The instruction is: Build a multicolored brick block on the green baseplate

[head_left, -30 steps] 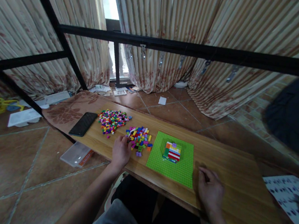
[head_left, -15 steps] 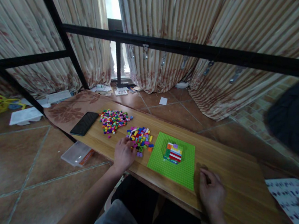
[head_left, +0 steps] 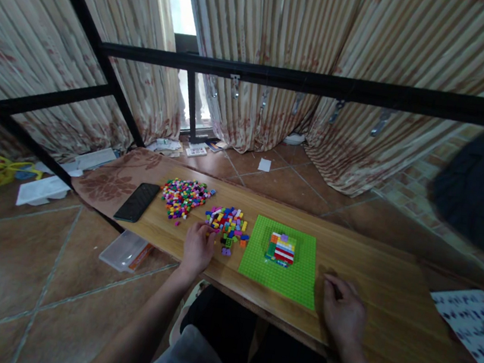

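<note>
Well, from where I sit at the far end of the feed, I have my left hand (head_left: 197, 248) low over the near edge of the worktop (head_left: 366, 262), a long board of light brown wood, its fingers bent at the near left side of a loose heap of larger multicoloured plastic bricks (head_left: 228, 218). I cannot tell whether those fingers pinch a brick. My right hand (head_left: 344, 311) rests well apart from the left, just beyond the right edge of a square, bright green studded baseplate (head_left: 294, 285); its fingers are curled in with the thumb close to them, and I cannot make out whether anything sits between. On the baseplate, around its middle, stands a small blocky build of red, white, yellow, orange and green bricks (head_left: 283, 250), with a purple piece at its far edge. Left of the larger bricks, and farther back, I see a denser heap of tiny multicoloured bricks (head_left: 183, 197), and beside that a black rectangular phone (head_left: 137, 201), lying flat. Below the worktop's near left edge is a clear plastic container with an orange patch (head_left: 121, 252), over the brown tiled floor (head_left: 8, 275).
</note>
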Demonstrator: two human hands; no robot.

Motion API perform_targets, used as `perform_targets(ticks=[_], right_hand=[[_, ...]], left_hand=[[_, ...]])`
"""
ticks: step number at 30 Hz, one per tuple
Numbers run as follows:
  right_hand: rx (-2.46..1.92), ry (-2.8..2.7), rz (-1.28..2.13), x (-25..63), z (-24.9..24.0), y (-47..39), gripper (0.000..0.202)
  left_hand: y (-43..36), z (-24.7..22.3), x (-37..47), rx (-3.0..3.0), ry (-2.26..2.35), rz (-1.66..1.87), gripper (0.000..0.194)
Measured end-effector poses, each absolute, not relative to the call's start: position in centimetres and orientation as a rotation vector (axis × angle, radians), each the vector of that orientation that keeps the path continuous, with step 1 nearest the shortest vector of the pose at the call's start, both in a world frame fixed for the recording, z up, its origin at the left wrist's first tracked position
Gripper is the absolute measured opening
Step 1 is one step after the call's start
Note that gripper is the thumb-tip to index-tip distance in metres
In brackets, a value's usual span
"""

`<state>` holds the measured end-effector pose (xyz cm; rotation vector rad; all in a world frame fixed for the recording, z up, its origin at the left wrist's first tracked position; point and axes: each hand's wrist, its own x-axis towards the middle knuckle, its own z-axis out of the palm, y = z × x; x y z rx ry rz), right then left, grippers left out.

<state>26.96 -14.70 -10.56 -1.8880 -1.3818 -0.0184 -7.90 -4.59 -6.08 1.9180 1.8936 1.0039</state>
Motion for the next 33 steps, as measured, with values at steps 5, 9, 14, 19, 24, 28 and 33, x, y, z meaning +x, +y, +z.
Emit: perform_targets(ticks=[5, 9, 14, 19, 24, 28, 33], right_hand=[[-1.898, -1.386, -0.026, 26.9, -10.5, -14.7, 0.042], [-1.893, -1.385, -0.021, 26.8, -10.3, -14.7, 0.043], [-1.887, -1.386, -0.028, 26.7, -10.2, -14.7, 0.041], [-1.919, -1.38, 0.012, 26.7, -10.1, -14.8, 0.039], [-1.891, -1.387, -0.006, 26.7, -10.1, -14.8, 0.039], [-1.885, -1.396, -0.017, 26.8, -10.2, -14.8, 0.038], [-1.886, -1.395, -0.025, 26.8, -10.2, -14.7, 0.039]], left_hand=[[-5.1, -6.1, -7.6, 2.103, 1.857, 0.993, 0.013], [-5.1, -6.5, -7.6, 2.162, 1.877, 0.979, 0.012], [-5.0, -6.7, -7.8, 2.149, 1.895, 0.977, 0.014], [-4.8, -6.5, -8.3, 2.095, 1.922, 1.011, 0.014], [-2.8, -6.0, -9.7, 2.016, 2.005, 1.057, 0.017], [-0.6, -5.5, -11.1, 1.951, 2.09, 0.963, 0.022], [-0.8, -5.3, -10.9, 2.042, 1.939, 0.942, 0.015]])
